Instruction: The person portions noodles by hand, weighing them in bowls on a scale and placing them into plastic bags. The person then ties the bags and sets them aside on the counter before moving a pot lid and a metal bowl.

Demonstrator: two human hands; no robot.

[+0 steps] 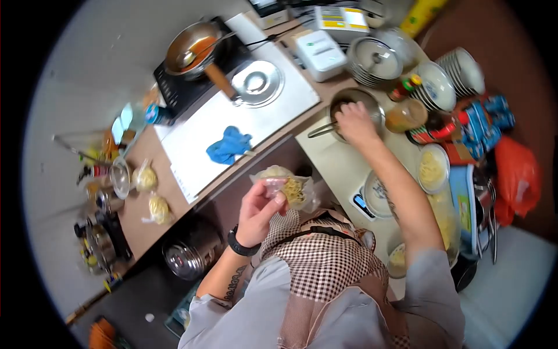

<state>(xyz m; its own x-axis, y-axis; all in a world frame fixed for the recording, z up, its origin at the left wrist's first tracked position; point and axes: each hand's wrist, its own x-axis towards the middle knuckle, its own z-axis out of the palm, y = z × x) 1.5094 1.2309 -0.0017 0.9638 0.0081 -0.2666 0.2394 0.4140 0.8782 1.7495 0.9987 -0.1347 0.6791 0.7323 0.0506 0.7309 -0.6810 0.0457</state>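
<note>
My left hand [261, 212] is closed around a clear plastic bag [302, 195] with pale yellowish strands inside, held in front of my apron. My right hand [356, 123] reaches down into a metal pot [379, 109] with a long handle, its fingers bent inside the rim. Whatever those fingers hold is hidden. Below the pot, a patterned bowl [378, 200] rests on a digital scale [361, 205]. Nearer the right edge of the counter stands a white bowl of yellow strands [432, 168].
A pan of reddish sauce [200, 52] with a ladle sits on a black cooktop [165, 87]. Nearby are a metal lid [257, 82] and a blue cloth [229, 145]. Stacked bowls [375, 61], a sauce bottle [404, 87] and a brown-filled jar [407, 114] crowd the back right.
</note>
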